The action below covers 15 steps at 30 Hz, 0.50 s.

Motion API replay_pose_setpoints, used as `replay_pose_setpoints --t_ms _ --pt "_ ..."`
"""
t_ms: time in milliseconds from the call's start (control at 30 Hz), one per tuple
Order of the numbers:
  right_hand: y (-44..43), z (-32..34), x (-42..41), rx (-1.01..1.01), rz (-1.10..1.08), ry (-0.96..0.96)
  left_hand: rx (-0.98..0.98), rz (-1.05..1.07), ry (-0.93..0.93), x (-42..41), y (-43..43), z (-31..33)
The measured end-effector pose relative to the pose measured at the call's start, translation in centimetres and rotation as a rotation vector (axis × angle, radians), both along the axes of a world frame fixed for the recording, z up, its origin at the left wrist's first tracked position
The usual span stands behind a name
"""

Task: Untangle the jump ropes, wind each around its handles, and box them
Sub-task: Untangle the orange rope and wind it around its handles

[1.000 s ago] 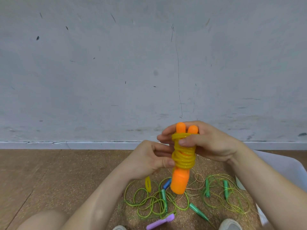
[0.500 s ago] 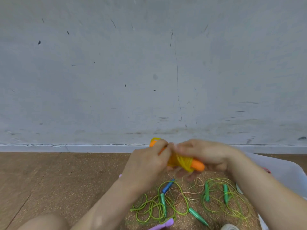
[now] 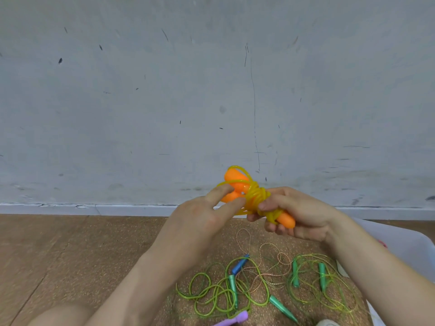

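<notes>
Right hand (image 3: 301,215) grips the orange handles (image 3: 236,178), fingers curled round the lower part of the pair, thumb on top of the coil. The handles lie side by side, tilted, upper ends toward the left. Yellow rope (image 3: 256,196) is wound round the middle of the handles, with one loose loop standing off at the upper end. Left hand (image 3: 200,222) has index and middle fingers nearly straight, tips touching the yellow rope at the coil's left side; thumb hidden, can't tell if it pinches a strand. The bundle is held in the air above the floor (image 3: 70,255), level with the baseboard.

On the floor below the hands, toward its near edge: a tangle of green ropes (image 3: 211,294) with teal handles (image 3: 281,307), a blue handle (image 3: 240,267) on a pinkish braided rope (image 3: 267,245), and a purple handle (image 3: 234,321). White box (image 3: 400,243) sits at the right edge of the floor, partly behind the right forearm.
</notes>
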State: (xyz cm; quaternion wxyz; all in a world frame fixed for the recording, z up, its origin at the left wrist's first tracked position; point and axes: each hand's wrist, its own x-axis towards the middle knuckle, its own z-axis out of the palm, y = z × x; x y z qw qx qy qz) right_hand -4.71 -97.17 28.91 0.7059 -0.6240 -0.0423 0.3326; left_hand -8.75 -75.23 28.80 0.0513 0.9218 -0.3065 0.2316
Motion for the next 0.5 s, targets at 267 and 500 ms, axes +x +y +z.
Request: replay_pose_setpoints --t_ms 267,500 --pt "-0.8 -0.3 0.6 0.053 -0.015 0.064 0.275 0.137 0.033 -0.6 0.5 0.6" --pt "0.5 -0.6 -0.1 -0.221 0.014 -0.244 -0.614 -0.067 0.363 -0.1 -0.2 0.0"
